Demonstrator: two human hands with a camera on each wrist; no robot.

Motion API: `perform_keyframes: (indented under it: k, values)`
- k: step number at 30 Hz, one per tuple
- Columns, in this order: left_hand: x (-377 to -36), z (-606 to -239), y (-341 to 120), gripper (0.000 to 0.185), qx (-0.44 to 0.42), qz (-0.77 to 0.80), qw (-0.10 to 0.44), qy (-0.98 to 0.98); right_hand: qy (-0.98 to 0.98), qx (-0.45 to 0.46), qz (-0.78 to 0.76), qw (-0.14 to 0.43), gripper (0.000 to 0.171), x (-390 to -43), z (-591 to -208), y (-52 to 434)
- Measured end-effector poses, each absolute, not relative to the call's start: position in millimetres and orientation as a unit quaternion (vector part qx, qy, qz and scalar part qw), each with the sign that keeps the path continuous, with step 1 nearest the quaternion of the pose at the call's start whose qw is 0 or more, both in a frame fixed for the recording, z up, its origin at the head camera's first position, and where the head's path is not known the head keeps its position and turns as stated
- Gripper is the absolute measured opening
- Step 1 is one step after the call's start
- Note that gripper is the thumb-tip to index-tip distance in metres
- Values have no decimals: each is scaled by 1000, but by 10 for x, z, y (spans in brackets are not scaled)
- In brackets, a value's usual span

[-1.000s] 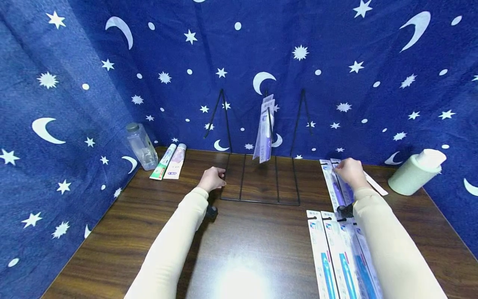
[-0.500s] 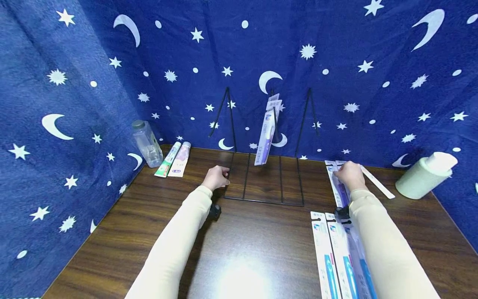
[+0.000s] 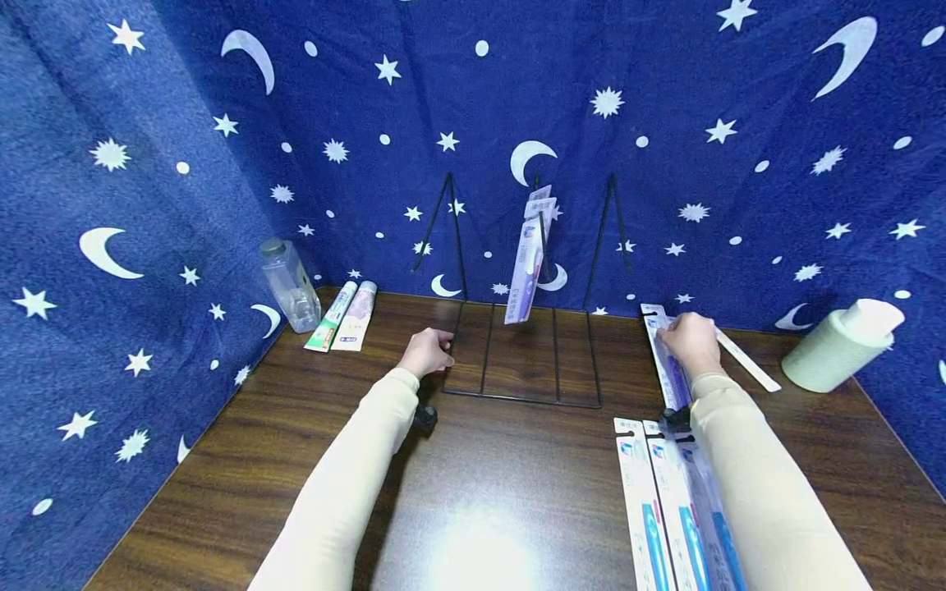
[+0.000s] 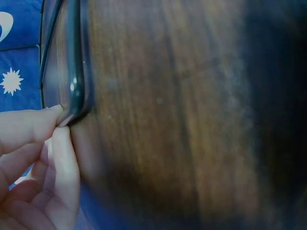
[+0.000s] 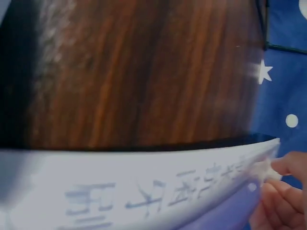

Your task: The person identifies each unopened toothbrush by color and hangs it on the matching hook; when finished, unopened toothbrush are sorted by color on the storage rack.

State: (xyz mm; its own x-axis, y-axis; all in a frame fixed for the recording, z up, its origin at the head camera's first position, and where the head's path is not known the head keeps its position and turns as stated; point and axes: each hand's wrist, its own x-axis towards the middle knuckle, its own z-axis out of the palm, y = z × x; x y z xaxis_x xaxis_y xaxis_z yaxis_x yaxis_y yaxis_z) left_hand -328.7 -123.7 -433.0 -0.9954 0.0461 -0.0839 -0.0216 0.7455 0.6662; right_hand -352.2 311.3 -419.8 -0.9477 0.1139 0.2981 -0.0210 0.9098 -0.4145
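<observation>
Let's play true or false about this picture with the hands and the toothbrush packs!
1. The left hand pinches the wire rack. True.
2. The right hand holds the bottle. False: it pinches a toothbrush pack lying on the table.
3. Packs hang on the rack's middle hook. True: some hang there.
4. The toothpaste tubes lie at the right. False: they lie at the left, by the bottle.
5. The backdrop is plain red. False: it is blue with moons and stars.
</observation>
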Motion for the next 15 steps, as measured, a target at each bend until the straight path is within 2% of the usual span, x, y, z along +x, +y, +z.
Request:
perform_keyframes:
  k: [2, 7, 15]
  values:
    - [-3284, -4335, -1230, 53, 11, 347, 41, 937, -955, -26, 226, 191, 18, -3515, -4190, 3124]
    - [-3286, -4346, -1214, 52, 14, 343, 33, 939, -935, -26, 249, 250, 21, -3466, -4093, 3095]
    - [-3279, -4300, -1221, 52, 9, 337, 44, 940, -907, -12, 285, 309, 20, -3348, -3834, 2890]
